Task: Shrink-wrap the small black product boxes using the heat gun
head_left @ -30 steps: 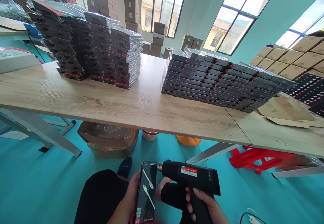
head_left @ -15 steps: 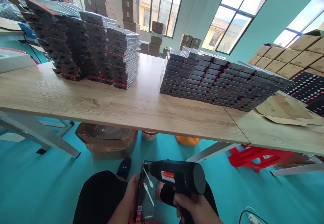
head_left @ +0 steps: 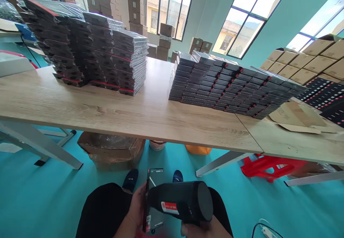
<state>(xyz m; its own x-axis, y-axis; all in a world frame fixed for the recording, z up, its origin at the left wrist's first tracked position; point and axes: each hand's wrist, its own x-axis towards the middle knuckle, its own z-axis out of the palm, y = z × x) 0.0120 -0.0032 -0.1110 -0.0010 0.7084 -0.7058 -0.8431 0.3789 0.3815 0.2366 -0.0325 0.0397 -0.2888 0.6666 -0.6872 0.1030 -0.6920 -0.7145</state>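
Note:
My left hand (head_left: 137, 205) is closed on the left edge of a slim black retail box (head_left: 154, 222), held upright between my knees. White cable pictures show on its front. In my right hand (head_left: 200, 228) is the handle of a black heat gun (head_left: 182, 201) with a red label on its barrel. The barrel points left across the middle of the box and covers part of it. I cannot tell whether the nozzle touches the box. Most of my right hand's fingers are hidden under the gun.
A wooden table (head_left: 161, 118) spans the front. Film-wrapped black boxes (head_left: 99, 51) are stacked at left, more black boxes (head_left: 228, 84) at right beside flattened cardboard (head_left: 298, 116). Beneath are an open carton (head_left: 115, 155) and a red plastic stool (head_left: 271, 168). A power strip (head_left: 267, 232) lies on the floor.
The heat gun has moved down and slightly left, from the box's upper part to its middle. My left hand keeps its hold on the box.

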